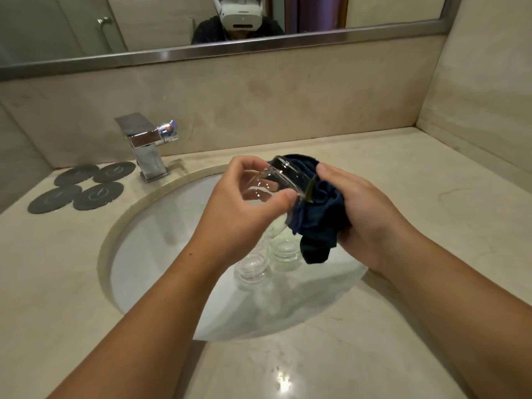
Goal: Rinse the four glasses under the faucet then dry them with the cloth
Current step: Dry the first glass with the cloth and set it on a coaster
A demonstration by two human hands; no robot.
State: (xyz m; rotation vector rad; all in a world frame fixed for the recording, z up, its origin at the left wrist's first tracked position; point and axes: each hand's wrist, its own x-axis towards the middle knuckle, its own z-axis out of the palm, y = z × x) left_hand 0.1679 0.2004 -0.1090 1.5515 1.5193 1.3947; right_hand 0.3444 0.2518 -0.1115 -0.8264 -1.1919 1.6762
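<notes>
Here, glass (269, 187) in left hand (244, 210), blue cloth (318, 223) in right hand (367, 217).

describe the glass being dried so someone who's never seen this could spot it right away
Start at the white oval sink basin set in the beige marble counter. Above it, the left grip holds one clear drinking glass tipped on its side, mouth toward the dark blue cloth. Unlike the other clear glasses standing in the basin, it is lifted and tilted.
</notes>
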